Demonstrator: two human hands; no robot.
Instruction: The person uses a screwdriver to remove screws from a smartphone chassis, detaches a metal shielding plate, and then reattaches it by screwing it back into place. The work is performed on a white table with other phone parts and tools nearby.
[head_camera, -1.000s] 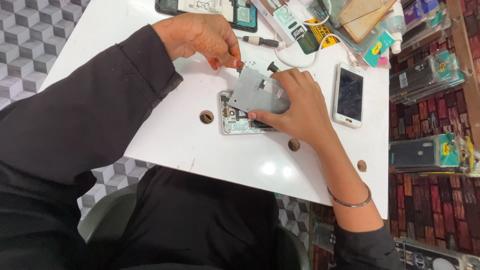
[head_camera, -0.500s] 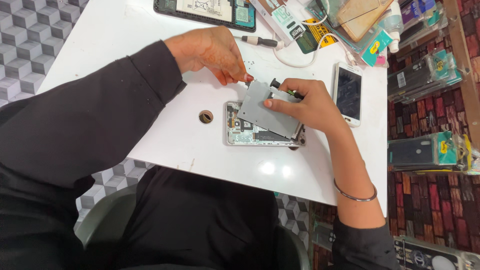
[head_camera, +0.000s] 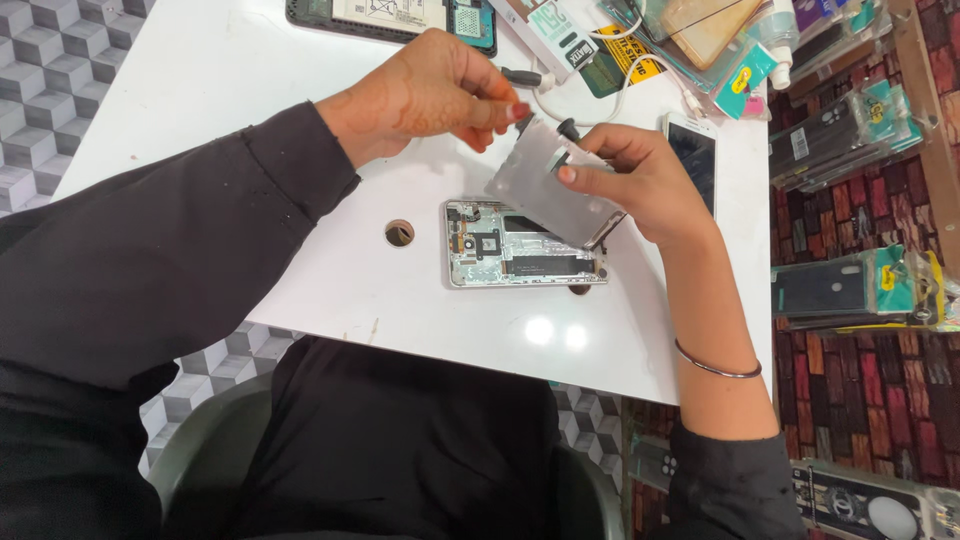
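Nearest the wearer: black sleeves and a dark lap over a chair seat, with a thin metal bangle (head_camera: 718, 367) on the right wrist. White table (head_camera: 330, 300), with a round hole (head_camera: 399, 233) in its top left of centre. Opened phone body (head_camera: 525, 257) lying flat on the table just right of the hole, inner boards and metal shields facing up, long side running left to right. Grey metal back plate (head_camera: 545, 190), lifted and tilted above the phone body, its lower right corner low over the phone's right end; whether it touches there cannot be told. Right hand (head_camera: 640, 180), fingers closed on the plate's right edge, thumb pressed on its face. Left hand (head_camera: 440, 95), fingertips pinched together at the plate's upper left corner; what they pinch is too small to tell. White smartphone (head_camera: 693, 160), dark screen up, flat on the table just behind the right hand. Black-handled tool (head_camera: 522, 77) lying beyond the left hand. Far edge of the table: an opened dark device (head_camera: 400, 15) and a heap of packaged accessories (head_camera: 690, 40). Right of the table, racks of phone cases (head_camera: 850, 130).
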